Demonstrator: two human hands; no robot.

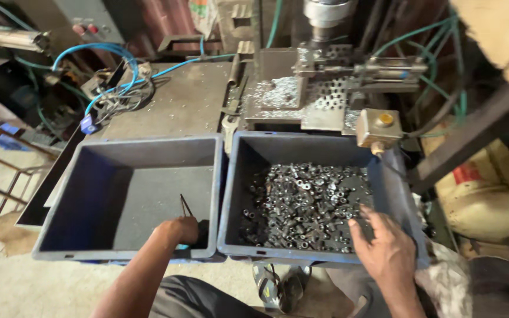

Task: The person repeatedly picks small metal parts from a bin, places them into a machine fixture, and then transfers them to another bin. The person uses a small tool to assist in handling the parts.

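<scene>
Reaching into two grey-blue crates side by side. Right hand spread flat, fingers apart, resting on heap of small dark metal nuts in right crate. Left hand fisted around thin dark rod, rod sticking up from fist, inside near corner of left crate. Drill press table, strewn with shavings, beyond right hand. Blue hoses beyond left hand.

Tan woven sack with red print patch, far right; printed white-green bag top centre.
</scene>
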